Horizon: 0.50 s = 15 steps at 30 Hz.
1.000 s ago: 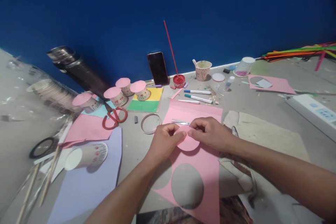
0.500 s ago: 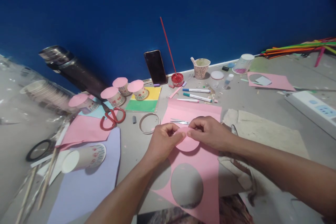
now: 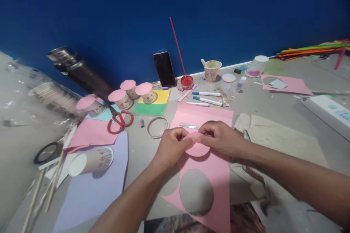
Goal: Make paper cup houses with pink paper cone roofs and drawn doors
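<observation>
Between my two hands is a pink paper circle (image 3: 197,149), pinched along its far edge. My left hand (image 3: 172,145) grips it from the left, thumb on top. My right hand (image 3: 218,137) grips it from the right, and the two thumb tips nearly meet. Below the circle lies a pink sheet (image 3: 222,185) with round holes cut out of it. Small scissors (image 3: 193,126), their handles hidden behind my right hand, rest on that sheet just beyond the circle. A tape-like ring (image 3: 148,131) lies left of my left hand.
Paper cups with pink discs on top (image 3: 144,93) stand at the back left near red-handled scissors (image 3: 120,122) and a black flask (image 3: 82,74). A phone (image 3: 164,69) leans on the blue wall. Markers (image 3: 207,101) lie behind the sheet. A power strip (image 3: 332,113) is at right.
The whole view has shifted slightly, so things appear a little further right. Both hands keep their pinch on the pink circle, with hardly any movement.
</observation>
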{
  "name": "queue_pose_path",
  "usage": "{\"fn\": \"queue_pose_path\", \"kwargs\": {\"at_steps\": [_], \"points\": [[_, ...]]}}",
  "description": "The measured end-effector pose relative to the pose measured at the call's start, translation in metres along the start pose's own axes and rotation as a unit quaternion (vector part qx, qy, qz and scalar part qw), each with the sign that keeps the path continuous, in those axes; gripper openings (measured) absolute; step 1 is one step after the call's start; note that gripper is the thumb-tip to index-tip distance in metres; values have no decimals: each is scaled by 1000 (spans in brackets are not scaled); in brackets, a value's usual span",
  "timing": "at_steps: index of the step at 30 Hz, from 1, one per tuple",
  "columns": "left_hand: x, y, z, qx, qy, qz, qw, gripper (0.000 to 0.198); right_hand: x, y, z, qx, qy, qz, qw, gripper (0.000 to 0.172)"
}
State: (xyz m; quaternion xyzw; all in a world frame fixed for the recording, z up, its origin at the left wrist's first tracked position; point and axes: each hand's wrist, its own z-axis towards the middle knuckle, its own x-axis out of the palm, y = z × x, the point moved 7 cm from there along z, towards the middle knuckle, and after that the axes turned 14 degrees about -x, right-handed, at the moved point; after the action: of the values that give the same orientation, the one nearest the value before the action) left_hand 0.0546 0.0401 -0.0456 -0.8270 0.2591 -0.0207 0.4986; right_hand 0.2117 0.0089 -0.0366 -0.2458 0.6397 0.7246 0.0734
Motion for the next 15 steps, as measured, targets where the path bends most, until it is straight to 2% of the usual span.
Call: {"fn": "queue_pose_path", "kwargs": {"at_steps": [15], "points": [[0, 2, 2, -8, -3, 11, 1000, 30, 0, -2, 0, 12, 8, -6, 1000, 22]]}}
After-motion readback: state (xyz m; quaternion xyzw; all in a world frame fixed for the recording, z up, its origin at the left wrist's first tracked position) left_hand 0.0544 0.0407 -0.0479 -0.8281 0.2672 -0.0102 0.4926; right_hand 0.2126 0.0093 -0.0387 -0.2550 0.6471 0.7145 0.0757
